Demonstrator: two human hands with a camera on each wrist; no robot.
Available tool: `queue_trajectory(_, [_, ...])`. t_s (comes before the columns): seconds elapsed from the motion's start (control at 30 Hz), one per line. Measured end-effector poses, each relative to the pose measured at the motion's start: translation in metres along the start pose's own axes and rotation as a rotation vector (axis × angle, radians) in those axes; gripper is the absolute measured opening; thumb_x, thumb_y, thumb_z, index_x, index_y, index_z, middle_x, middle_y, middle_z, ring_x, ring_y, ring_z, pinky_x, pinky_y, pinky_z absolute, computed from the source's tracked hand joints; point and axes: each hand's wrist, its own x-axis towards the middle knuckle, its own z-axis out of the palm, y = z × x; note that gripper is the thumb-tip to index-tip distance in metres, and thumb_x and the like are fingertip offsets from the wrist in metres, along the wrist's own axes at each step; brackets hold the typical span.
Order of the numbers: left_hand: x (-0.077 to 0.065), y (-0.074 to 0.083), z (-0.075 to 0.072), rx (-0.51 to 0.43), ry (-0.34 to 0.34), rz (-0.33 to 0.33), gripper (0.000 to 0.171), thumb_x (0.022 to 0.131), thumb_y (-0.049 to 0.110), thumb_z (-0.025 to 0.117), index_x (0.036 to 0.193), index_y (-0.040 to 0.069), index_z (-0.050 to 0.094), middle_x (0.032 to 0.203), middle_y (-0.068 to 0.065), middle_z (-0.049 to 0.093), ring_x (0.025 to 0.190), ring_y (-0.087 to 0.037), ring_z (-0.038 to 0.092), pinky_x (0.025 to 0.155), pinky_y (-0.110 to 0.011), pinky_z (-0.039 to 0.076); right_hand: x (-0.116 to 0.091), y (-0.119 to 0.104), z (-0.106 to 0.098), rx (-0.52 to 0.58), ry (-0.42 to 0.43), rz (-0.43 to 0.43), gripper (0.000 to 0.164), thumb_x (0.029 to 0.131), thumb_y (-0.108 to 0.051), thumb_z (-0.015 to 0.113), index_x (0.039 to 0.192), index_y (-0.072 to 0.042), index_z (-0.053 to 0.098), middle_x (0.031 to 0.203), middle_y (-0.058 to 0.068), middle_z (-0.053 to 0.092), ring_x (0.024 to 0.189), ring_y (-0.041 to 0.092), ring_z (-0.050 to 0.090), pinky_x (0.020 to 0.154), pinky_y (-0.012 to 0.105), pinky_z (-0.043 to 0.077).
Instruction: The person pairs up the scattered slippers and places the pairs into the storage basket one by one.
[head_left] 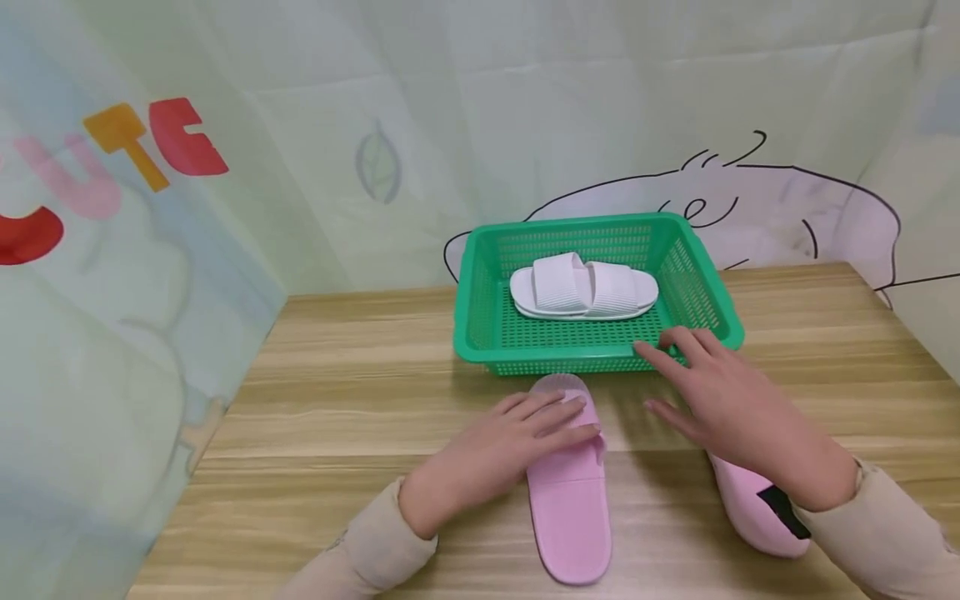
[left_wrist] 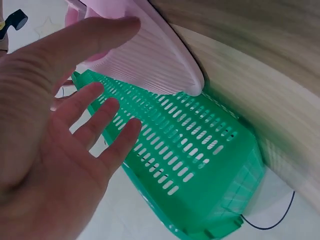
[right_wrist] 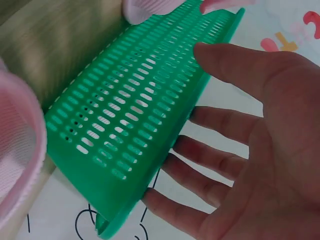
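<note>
A green plastic basket [head_left: 480,333] stands at the back of the wooden table, and a pair of white slippers [head_left: 558,287] lies inside it. In front of the basket, a pink slipper [head_left: 573,533] lies with its toe toward it. My left hand [head_left: 506,446] is over that slipper's strap with fingers spread; whether it touches is unclear. My right hand [head_left: 731,408] is at the basket's near rim, its fingertips touching or almost touching the rim [right_wrist: 165,155]. A second pink slipper [head_left: 742,504] with a black patch lies partly hidden beneath my right forearm.
The wooden table [head_left: 360,358] runs up to a printed curtain [head_left: 600,108] hanging close behind the basket. Another curtain side with coloured letters [head_left: 180,137] borders the table on the left.
</note>
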Motion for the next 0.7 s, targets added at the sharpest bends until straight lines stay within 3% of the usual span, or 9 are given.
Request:
queue_trajectory(0.1, [0.003,0.002,0.001,0.011,-0.024,0.008,0.082,0.092,-0.006,0.069,0.160,0.034,0.048,0.168,0.003,0.043,0.157,-0.022,0.037,0.125,-0.046,0.035,-0.001,0.000,0.002,-0.018,0.032,-0.017,0.064,0.087,-0.024,0.088,0.142,-0.002,0.064,0.120,0.016,0.057,0.103,0.035,0.053,0.083,0.051,0.053])
queue_trajectory(0.33, [0.005,0.007,0.005,0.059,-0.021,0.019,0.053,0.109,0.013,0.050,0.158,0.032,0.050,0.166,0.005,0.046,0.153,-0.022,0.043,0.124,-0.046,0.036,0.003,-0.004,0.002,-0.052,0.036,-0.048,0.062,0.085,-0.024,0.090,0.137,0.001,0.068,0.110,0.011,0.058,0.091,0.031,0.047,0.076,0.043,0.048])
queue_trajectory(0.7, [0.006,0.010,0.006,0.076,-0.004,0.011,0.051,0.108,0.015,0.051,0.156,0.034,0.053,0.162,0.007,0.051,0.149,-0.020,0.047,0.123,-0.044,0.037,0.005,-0.010,-0.002,-0.081,-0.037,-0.002,0.065,0.086,-0.029,0.089,0.138,0.003,0.066,0.118,0.017,0.061,0.097,0.037,0.053,0.081,0.049,0.055])
